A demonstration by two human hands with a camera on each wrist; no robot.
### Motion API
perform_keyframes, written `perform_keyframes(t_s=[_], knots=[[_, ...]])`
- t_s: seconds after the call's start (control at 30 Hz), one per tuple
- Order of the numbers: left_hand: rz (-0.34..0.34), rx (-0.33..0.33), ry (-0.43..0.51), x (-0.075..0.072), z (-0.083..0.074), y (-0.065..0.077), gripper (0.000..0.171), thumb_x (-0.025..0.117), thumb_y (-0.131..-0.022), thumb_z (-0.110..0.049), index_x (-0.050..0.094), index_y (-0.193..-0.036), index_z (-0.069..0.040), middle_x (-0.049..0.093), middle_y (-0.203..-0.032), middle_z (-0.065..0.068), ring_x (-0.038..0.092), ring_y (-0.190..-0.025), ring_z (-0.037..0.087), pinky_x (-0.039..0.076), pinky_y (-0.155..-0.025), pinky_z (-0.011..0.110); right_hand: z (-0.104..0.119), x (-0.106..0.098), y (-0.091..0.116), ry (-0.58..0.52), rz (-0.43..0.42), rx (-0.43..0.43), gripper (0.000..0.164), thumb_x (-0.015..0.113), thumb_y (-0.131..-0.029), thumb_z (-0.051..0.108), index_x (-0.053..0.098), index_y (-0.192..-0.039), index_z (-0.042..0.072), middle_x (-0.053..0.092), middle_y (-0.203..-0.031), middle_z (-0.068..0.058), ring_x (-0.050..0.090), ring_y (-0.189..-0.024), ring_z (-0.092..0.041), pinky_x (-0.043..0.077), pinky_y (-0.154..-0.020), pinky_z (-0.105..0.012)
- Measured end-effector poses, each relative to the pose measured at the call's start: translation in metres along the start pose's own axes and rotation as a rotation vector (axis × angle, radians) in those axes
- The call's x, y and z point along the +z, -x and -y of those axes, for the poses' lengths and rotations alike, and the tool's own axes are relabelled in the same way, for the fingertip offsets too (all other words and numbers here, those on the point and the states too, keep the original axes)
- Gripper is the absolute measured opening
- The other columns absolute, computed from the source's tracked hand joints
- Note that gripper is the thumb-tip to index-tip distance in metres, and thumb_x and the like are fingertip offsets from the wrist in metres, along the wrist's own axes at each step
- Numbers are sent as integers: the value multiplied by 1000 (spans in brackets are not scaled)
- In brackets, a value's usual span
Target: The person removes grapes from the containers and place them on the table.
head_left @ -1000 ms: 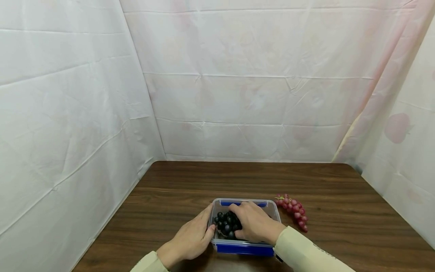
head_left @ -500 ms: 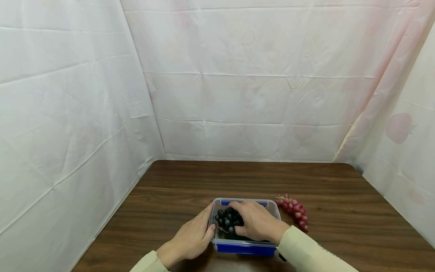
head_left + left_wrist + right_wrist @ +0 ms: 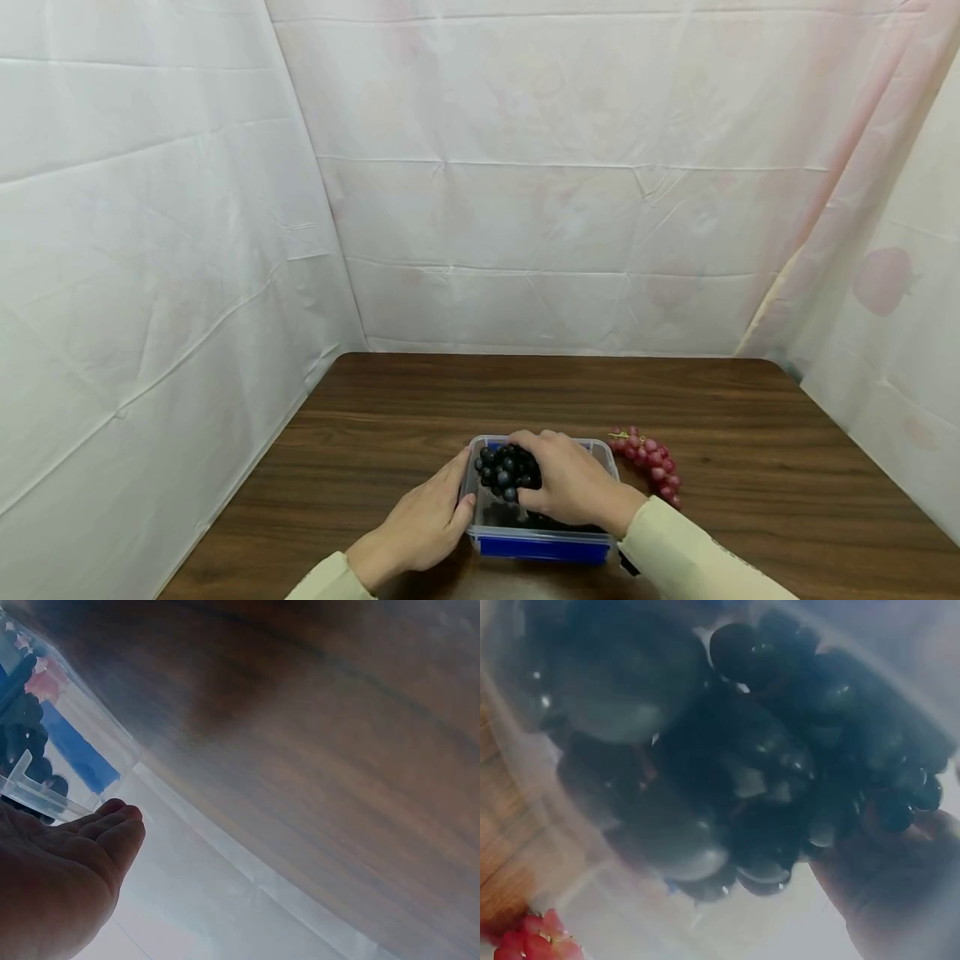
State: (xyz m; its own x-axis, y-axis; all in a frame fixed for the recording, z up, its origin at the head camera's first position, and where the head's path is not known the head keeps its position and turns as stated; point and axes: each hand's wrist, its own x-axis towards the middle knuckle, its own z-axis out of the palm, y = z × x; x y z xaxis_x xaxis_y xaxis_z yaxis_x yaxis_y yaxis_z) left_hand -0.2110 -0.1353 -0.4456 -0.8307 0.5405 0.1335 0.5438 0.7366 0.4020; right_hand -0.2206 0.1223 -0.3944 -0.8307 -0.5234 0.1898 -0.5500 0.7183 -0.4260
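Observation:
My right hand [image 3: 566,479] grips a bunch of black grapes [image 3: 504,477] with thumb and fingers around its right side. The bunch is at the upper left of a clear plastic container [image 3: 542,532] with blue side latches. In the right wrist view, dark grapes [image 3: 757,757] fill much of the picture, blurred, with the right fingers [image 3: 892,877] at one side. My left hand [image 3: 422,523] lies with straight fingers along the container's left wall, thumb near the rim. The left wrist view shows those fingers [image 3: 112,832] against the clear wall, dark grapes [image 3: 24,742] behind it.
A bunch of red grapes [image 3: 651,460] lies on the wooden table [image 3: 375,433], just right of the container. White cloth [image 3: 540,217] hangs behind the table and along both sides.
My right hand has raised the black grapes slightly and moved them toward the container's far side, baring more of its near floor. The left hand has stayed put.

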Motion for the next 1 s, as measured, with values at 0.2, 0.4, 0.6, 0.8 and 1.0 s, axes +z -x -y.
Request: perform_keyframes(t_s=[0.2, 0.4, 0.6, 0.8, 1.0], knots=[[-8, 7, -4, 0, 0, 0, 65, 33, -111, -36, 14, -165, -5, 28, -166, 12, 37, -148, 28, 40, -115, 51, 2, -7, 1, -97, -15, 26, 62, 77, -89, 28, 55, -145, 17, 69, -119, -5, 66, -93, -11, 57, -71, -29], [-3, 8, -2, 0, 1, 1, 65, 33, -111, -35, 12, -165, -5, 27, -167, 12, 37, -148, 28, 40, -114, 52, 3, -10, 0, -156, -35, -15, 60, 76, -91, 25, 54, -146, 17, 70, -122, -2, 67, -95, -8, 57, -75, -26], [14, 5, 20, 0, 1, 0, 64, 33, -112, -35, 12, -165, -5, 26, -167, 12, 35, -149, 28, 39, -115, 52, 4, -13, 0, -240, -37, -14, 61, 75, -92, 20, 52, -148, 18, 72, -117, -5, 67, -86, -3, 57, -69, -24], [27, -9, 27, 1, 2, 0, 64, 32, -112, -37, 10, -166, -9, 23, -168, 9, 34, -150, 26, 38, -116, 52, 5, -16, -1, -267, -51, -14, 58, 75, -92, 18, 53, -146, 21, 72, -116, -3, 67, -88, -3, 57, -68, -22], [27, -7, 27, 1, 2, 0, 65, 33, -112, -36, 8, -166, -12, 22, -169, 7, 34, -150, 26, 39, -115, 51, 5, -20, 1, -251, -36, 4, 60, 75, -93, 21, 51, -149, 19, 73, -110, -2, 65, -71, -3, 55, -61, -25]])
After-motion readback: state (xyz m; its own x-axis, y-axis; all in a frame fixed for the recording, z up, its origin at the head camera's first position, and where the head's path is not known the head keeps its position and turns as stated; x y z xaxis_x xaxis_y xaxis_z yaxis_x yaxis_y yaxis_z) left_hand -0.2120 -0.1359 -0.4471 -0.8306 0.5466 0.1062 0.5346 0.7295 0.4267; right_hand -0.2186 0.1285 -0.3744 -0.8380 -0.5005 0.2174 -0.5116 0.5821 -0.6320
